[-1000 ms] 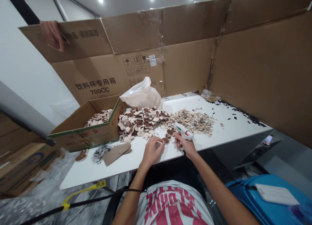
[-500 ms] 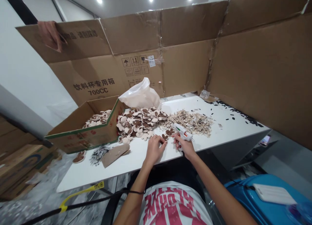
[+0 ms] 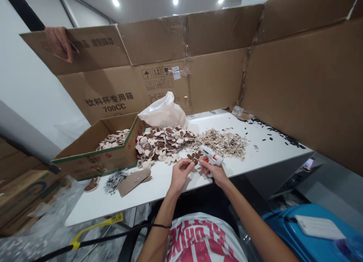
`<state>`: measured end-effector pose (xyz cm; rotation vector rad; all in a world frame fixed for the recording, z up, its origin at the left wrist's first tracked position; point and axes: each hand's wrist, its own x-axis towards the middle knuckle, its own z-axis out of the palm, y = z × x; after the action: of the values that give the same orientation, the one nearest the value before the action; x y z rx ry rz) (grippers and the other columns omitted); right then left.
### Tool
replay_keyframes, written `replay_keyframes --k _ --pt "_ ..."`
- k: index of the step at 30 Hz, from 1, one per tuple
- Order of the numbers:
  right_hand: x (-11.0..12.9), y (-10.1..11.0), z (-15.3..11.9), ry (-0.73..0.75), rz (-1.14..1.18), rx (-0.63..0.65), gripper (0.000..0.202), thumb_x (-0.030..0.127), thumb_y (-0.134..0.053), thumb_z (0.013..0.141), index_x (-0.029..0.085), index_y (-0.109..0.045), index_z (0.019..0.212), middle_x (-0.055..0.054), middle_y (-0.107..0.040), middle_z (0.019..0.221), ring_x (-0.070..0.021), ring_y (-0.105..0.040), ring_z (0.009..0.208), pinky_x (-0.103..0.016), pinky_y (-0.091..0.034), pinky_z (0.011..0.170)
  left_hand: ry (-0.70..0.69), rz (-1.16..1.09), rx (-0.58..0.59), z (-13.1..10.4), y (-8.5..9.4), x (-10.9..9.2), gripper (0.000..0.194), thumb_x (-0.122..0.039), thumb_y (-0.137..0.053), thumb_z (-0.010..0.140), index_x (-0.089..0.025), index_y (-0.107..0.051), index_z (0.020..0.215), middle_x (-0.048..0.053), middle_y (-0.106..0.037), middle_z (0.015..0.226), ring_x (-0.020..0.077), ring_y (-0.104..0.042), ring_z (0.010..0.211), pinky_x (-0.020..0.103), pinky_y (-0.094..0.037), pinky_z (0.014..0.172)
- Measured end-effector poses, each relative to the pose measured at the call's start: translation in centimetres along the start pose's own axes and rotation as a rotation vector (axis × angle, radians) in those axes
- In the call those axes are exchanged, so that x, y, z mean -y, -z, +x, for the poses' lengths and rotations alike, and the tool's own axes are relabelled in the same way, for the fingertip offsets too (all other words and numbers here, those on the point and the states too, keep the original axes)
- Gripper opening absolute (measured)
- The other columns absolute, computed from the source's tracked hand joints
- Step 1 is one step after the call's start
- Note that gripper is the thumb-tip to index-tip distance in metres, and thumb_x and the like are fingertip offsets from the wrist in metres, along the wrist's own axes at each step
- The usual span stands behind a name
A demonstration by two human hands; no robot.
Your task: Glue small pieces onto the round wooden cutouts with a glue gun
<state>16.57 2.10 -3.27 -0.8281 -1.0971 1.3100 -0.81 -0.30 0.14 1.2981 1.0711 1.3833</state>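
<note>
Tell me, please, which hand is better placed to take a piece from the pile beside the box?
Probably the left hand: it is nearer the pile, while the right hand grips the white tool.

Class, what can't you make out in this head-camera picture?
In the head view:
- The grip of the white plastic glue gun: partly covered by the right hand.
- Whether the left hand pinches anything: too small to tell.
- The inside of the white plastic bag: hidden by its sides.
- The bottom of the green-edged brown cardboard box: hidden by its near wall and contents.
</note>
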Motion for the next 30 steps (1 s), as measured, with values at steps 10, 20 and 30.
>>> replay_keyframes --k 10,20,30 --pt "0.4 -0.1 0.0 0.003 -0.006 0.018 0.048 0.064 -0.088 0.077 0.021 -0.069 0.087 -0.002 -0.065 0.069 -0.0153 -0.052 0.047 -0.025 -0.044 0.045 0.015 -0.039 -0.029 -0.4 -1.0 0.4 0.033 -0.047 -0.086 0.076 -0.018 -0.075 0.088 0.008 -0.075 0.1 0.0201 -0.07 0.094 0.031 -0.055 0.085" --pt "-1.3 0.3 0.5 0.021 -0.062 -0.078 0.05 0.066 -0.086 0.078 0.021 -0.07 0.093 -0.002 -0.066 0.07 -0.0152 -0.053 0.046 -0.024 -0.043 0.043 0.038 -0.072 -0.069 -0.7 -0.3 0.9 0.036 -0.046 -0.086 0.077 -0.018 -0.078 0.099 0.009 -0.078 0.101 0.02 -0.072 0.088 0.031 -0.057 0.079" --pt "-1.0 0.1 0.3 0.052 -0.181 -0.032 0.048 0.068 -0.081 0.083 0.022 -0.07 0.092 -0.001 -0.065 0.067 -0.0152 -0.051 0.044 -0.025 -0.043 0.042 -0.066 0.123 -0.079 -0.7 -0.1 1.1 0.023 -0.04 -0.071 0.088 -0.021 -0.077 0.099 0.009 -0.077 0.103 0.024 -0.072 0.1 0.036 -0.054 0.094"
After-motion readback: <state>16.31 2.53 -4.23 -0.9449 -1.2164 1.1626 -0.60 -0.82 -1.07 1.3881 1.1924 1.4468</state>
